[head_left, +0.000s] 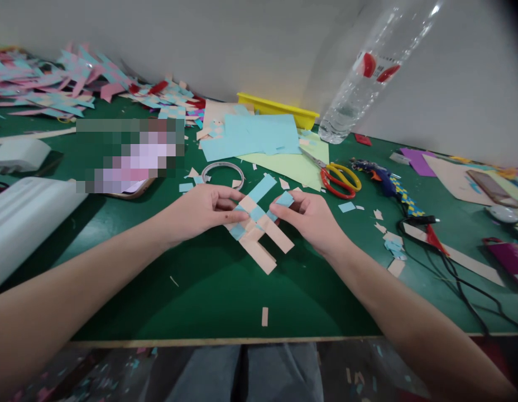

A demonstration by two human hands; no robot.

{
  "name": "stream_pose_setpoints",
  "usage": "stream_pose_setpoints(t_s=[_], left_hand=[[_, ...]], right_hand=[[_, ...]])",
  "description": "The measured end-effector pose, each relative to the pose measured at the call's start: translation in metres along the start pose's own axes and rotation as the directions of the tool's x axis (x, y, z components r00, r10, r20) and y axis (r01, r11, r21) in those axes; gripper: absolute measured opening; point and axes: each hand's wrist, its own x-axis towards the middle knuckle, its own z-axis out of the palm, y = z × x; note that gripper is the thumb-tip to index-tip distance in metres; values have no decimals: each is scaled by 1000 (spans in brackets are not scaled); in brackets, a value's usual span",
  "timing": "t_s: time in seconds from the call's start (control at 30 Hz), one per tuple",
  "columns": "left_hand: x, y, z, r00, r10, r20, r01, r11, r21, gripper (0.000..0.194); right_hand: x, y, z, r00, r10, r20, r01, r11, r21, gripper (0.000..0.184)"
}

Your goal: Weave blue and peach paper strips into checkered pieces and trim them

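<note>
Between my hands, just above the green table, is a woven piece of paper strips (255,215) in light blue and pale peach, with loose strip ends sticking out. My left hand (209,212) pinches its left side between thumb and fingers. On the other side my right hand (307,215) is closed on a blue strip end at the upper right. Two peach ends point down toward the table's front edge. Right behind the left hand lies a roll of tape (222,174). Scissors (338,177) with red and yellow handles rest beyond the right hand.
A pixelated phone (135,162) lies at the left near a white device (33,218). Blue paper sheets (259,134), a yellow tray (279,110) and a leaning water bottle (363,84) stand at the back. Paper strips (66,84) pile up back left; black cables (451,268) run along the right.
</note>
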Motion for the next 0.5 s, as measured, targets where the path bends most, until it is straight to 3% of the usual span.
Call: stream_pose_setpoints(t_s=[0.17,0.3,0.37,0.4,0.47,0.5], left_hand=[[1,2,-5,996,-51,-69,55,997,60,38],[3,-1,-10,990,51,-131,-21,975,222,30],[3,-3,-13,982,97,-164,-46,957,286,30],[4,-4,-14,978,109,-175,-52,952,301,30],[4,-5,-17,977,113,-182,-51,948,315,31],[5,-5,-18,978,107,-181,-45,948,317,31]], right_hand=[[0,0,-1,998,29,55,-22,993,-119,25],[4,0,-11,992,-71,-100,39,956,-290,34],[9,1,-25,955,-208,-213,100,898,-428,30],[12,3,-35,910,-303,-284,115,841,-528,27],[19,11,-59,821,-441,-363,47,686,-726,21],[23,17,-72,804,-461,-377,-22,609,-793,20]])
